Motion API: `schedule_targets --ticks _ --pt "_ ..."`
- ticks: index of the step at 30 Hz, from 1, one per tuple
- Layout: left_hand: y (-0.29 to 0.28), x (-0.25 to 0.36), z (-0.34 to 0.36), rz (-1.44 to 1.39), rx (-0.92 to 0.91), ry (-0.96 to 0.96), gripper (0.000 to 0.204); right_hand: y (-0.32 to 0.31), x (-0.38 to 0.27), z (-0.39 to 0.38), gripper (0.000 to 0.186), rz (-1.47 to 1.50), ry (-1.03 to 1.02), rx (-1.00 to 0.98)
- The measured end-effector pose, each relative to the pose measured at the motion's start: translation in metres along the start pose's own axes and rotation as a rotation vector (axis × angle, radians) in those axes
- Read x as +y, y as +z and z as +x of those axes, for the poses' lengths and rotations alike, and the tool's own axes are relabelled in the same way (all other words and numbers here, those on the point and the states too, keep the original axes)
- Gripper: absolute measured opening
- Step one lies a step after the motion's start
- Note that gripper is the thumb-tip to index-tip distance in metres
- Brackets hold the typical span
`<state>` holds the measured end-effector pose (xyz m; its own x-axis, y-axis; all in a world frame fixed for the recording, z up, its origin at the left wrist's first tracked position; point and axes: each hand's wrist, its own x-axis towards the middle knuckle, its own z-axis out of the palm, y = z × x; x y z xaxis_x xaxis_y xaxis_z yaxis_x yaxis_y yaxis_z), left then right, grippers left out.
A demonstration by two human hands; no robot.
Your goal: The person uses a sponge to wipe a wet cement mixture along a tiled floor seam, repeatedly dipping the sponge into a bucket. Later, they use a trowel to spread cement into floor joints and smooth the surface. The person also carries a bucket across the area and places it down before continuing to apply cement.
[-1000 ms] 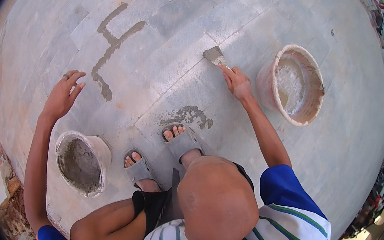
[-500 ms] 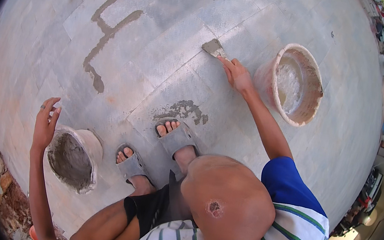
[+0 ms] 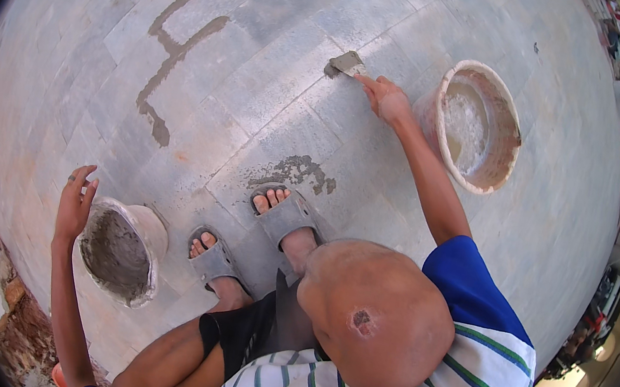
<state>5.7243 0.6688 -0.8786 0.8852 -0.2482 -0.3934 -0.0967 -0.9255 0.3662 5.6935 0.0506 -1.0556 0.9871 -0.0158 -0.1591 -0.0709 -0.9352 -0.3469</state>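
Scraper (image 3: 351, 62) low over the floor tiles (image 3: 378, 155), right hand's (image 3: 387, 99) fingers wrapped round its handle. New this half-second: a dark mortar dab (image 3: 331, 70) past the blade's edge; mortar apparently reaching the tiles. Left hand (image 3: 73, 211) near the bucket (image 3: 154, 232), fingers loosely parted, empty.

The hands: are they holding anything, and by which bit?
The right hand holds a putty knife by its handle; the left hand holds nothing.

A paving work site: grey slabs (image 3: 276, 64), mortar streaks (image 3: 173, 58), mortar bucket (image 3: 155, 234), bare earth (image 3: 21, 314)
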Motion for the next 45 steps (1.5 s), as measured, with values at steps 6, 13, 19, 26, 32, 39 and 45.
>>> schedule_targets --ticks 6,13,19,26,32,39,45 --pt "-0.001 -0.013 -0.007 -0.018 0.06 -0.026 0.031 0.004 0.002 -0.016 0.032 -0.042 0.025 -0.06" --pt "0.001 -0.013 -0.008 -0.034 0.029 -0.059 0.031 0.008 -0.035 -0.001 0.032 -0.075 0.132 -0.084" --pt "-0.002 -0.027 -0.013 -0.048 0.127 -0.046 0.031 -0.011 -0.028 0.016 0.031 -0.106 0.087 -0.109" --pt "0.005 -0.035 -0.016 -0.046 0.082 -0.039 0.033 0.004 -0.034 -0.005 0.029 -0.052 0.084 0.001" --pt "0.008 -0.04 -0.018 -0.044 0.071 -0.054 0.033 0.012 -0.043 -0.025 0.03 0.029 0.002 0.1" --pt "0.01 -0.036 -0.016 -0.053 0.063 -0.06 0.033 0.033 -0.032 -0.031 0.031 0.011 -0.007 0.014" --pt "0.009 -0.042 -0.018 -0.097 0.12 -0.092 0.033 0.012 -0.059 -0.05 0.031 0.05 -0.061 0.002"
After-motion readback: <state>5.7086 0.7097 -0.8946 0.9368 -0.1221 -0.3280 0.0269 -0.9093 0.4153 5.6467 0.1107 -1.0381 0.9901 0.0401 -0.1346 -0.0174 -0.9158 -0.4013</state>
